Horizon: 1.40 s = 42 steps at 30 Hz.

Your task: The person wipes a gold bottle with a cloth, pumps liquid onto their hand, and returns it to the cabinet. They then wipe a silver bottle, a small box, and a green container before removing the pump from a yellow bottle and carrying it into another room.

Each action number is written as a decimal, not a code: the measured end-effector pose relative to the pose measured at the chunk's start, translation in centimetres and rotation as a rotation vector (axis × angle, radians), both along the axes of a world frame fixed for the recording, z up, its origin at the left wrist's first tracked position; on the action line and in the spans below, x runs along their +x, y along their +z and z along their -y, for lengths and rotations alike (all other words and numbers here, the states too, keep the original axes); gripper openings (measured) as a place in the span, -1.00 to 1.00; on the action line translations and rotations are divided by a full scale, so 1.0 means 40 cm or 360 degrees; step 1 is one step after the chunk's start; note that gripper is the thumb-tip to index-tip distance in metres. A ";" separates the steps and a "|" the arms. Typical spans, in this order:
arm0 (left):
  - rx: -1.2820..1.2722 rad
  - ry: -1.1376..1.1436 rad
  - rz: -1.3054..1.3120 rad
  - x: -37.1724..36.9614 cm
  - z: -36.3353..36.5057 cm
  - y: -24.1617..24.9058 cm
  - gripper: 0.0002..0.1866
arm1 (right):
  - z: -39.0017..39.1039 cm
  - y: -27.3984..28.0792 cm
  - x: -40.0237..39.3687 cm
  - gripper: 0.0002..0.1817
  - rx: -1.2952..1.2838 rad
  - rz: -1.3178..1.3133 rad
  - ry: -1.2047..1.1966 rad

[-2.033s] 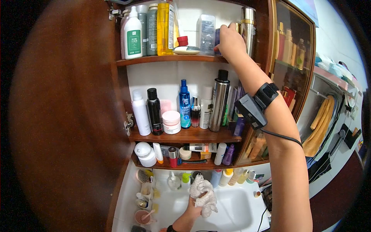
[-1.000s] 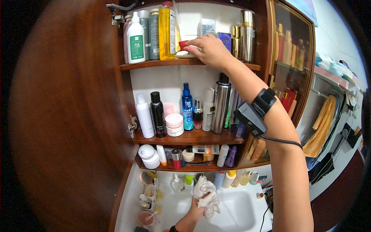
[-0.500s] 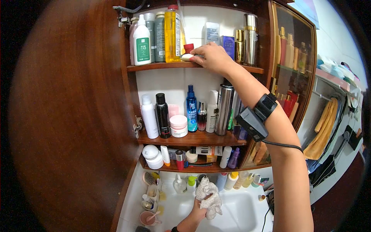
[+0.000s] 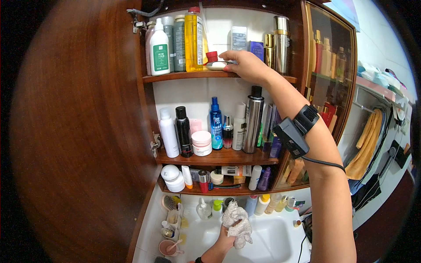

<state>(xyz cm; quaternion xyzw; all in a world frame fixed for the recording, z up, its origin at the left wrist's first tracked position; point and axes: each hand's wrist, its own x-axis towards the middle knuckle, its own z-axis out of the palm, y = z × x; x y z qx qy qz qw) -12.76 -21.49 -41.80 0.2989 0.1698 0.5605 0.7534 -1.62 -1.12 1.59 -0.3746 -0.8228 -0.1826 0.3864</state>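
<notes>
My right hand [image 4: 246,65] reaches up to the top shelf, its fingers closed on the right end of a low, rounded white object [image 4: 216,65]. A red-capped item [image 4: 212,57] stands just behind that object, mostly hidden. To its left is a tall bottle of yellow liquid [image 4: 193,41]; a purple box [image 4: 257,50] and a clear pale container [image 4: 239,38] are behind my hand. Low over the white sink [image 4: 269,239], my left hand [image 4: 225,238] is wrapped round a crumpled, light grey-white cloth [image 4: 237,223].
An open wooden door [image 4: 79,131] fills the left side. Bottles, cans and jars line the middle shelf [image 4: 219,155] and the lower shelf [image 4: 237,190]. A glass-fronted cabinet door [image 4: 329,83] stands at right. Several pump bottles and a pink mug [image 4: 167,248] sit around the sink.
My right hand has moved slightly right and down along the top shelf with the white object, which shows more now. The silver can's black top is uncovered. My left hand stays put.
</notes>
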 end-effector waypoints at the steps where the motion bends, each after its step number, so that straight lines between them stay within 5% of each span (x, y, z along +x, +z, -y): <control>1: 0.0004 0.0008 0.0015 0.000 0.000 -0.001 -0.70 | 0.003 -0.001 -0.002 -0.57 0.0017 -0.0031 0.0002; 13: 0.0062 -0.0044 0.0013 -0.010 0.010 0.022 -0.69 | 0.022 0.019 0.020 -0.67 -0.0164 -0.0276 0.0138; 16: -0.0017 0.0001 0.0033 -0.003 0.007 0.003 -0.69 | 0.038 0.026 0.027 -0.70 -0.0097 -0.0144 -0.0091; 26: 0.0009 -0.0019 -0.0020 -0.002 0.013 0.017 -0.69 | 0.054 -0.010 -0.018 -0.49 -0.0006 0.0010 -0.0268; 42: 0.0088 -0.0084 -0.0043 0.003 0.009 0.011 -0.57 | 0.049 -0.015 0.014 -0.60 0.0118 -0.0260 0.0108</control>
